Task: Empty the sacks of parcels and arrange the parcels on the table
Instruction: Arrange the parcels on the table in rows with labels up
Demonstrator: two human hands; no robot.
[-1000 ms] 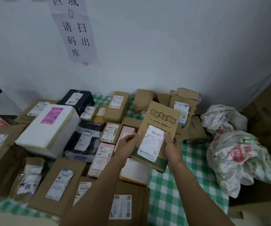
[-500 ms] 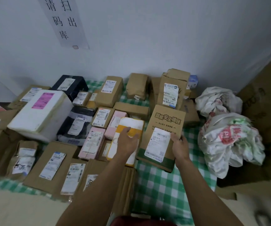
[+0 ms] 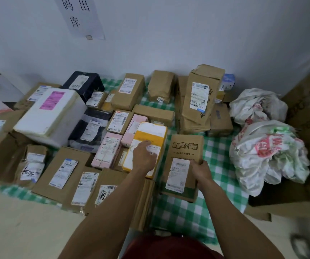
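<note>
Currently, the left hand (image 3: 144,156) rests palm-down on the yellow-and-white parcel (image 3: 150,133). Its fingers (image 3: 143,146) are released and lie over the parcel's label without closing round anything.

The right hand (image 3: 201,170) grips the right edge of the brown printed box (image 3: 185,150), and its fingers (image 3: 203,163) are curled round that edge. The box carries dark printed characters at its far end and a white shipping label (image 3: 177,174) at its near end. Its near end sits on the green checked cloth of the bench (image 3: 185,214); whether the far end is fully down cannot be told. The box lies just beside the yellow-and-white parcel, on that parcel's right.

Other parcels on the bench:
- A white foam box (image 3: 51,114) with a pink label lies at the left.
- A dark box (image 3: 84,83) lies behind the foam box, near the wall.
- Two pink parcels (image 3: 107,150) lie just left of the yellow-and-white parcel.
- A tall brown box (image 3: 200,98) stands upright toward the back, on other brown boxes.

Two crumpled white sacks (image 3: 268,152) with red and green print lie at the right end of the bench. A paper sign (image 3: 81,15) hangs on the wall above.
</note>
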